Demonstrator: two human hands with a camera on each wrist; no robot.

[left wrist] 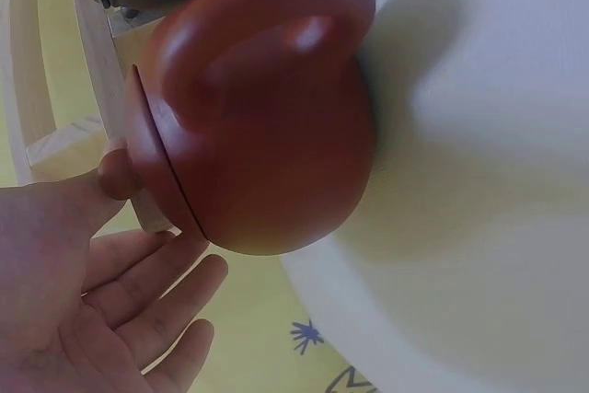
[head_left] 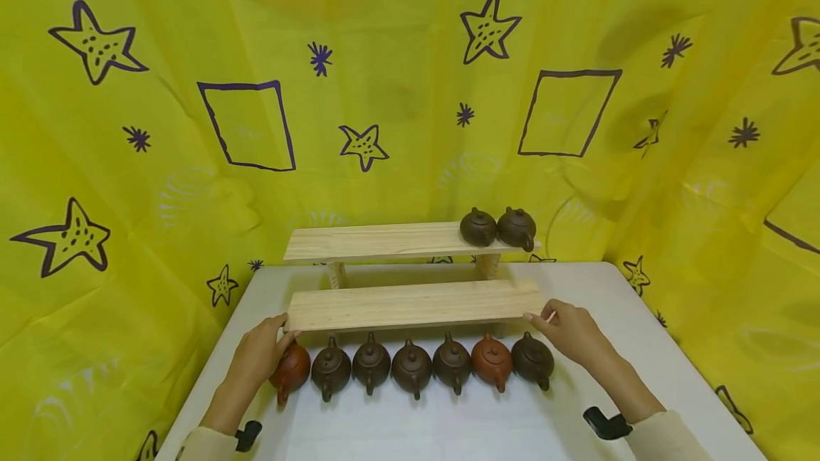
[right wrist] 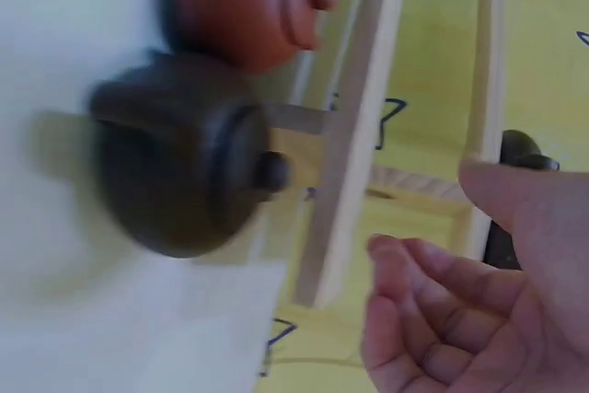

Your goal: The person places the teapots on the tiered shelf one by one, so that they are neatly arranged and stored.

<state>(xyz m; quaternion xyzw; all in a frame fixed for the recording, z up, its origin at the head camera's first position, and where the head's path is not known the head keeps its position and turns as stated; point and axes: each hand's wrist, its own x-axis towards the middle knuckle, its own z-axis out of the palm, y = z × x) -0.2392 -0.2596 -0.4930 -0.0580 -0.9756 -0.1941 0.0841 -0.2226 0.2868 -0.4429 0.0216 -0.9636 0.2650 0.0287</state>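
Note:
My left hand [head_left: 258, 351] touches the left end of the lower wooden shelf [head_left: 410, 306]; the left wrist view shows its fingers fairly straight. Just beneath that hand is a reddish-brown teapot [left wrist: 267, 154], which hides part of the thumb. My right hand [head_left: 573, 329] is at the shelf's right end, thumb near the front corner, the other fingers loosely bent with a gap to the thumb. Nearest below it stands a dark brown teapot [right wrist: 184, 154]. Neither hand holds a teapot.
Several teapots line up before the shelf, among them dark ones [head_left: 412, 367] and another reddish one [head_left: 492, 361]. Two dark teapots [head_left: 478, 228] sit at the right of the upper shelf [head_left: 378, 240]. A white table [head_left: 410, 432] lies below, with a yellow patterned curtain [head_left: 410, 91] behind.

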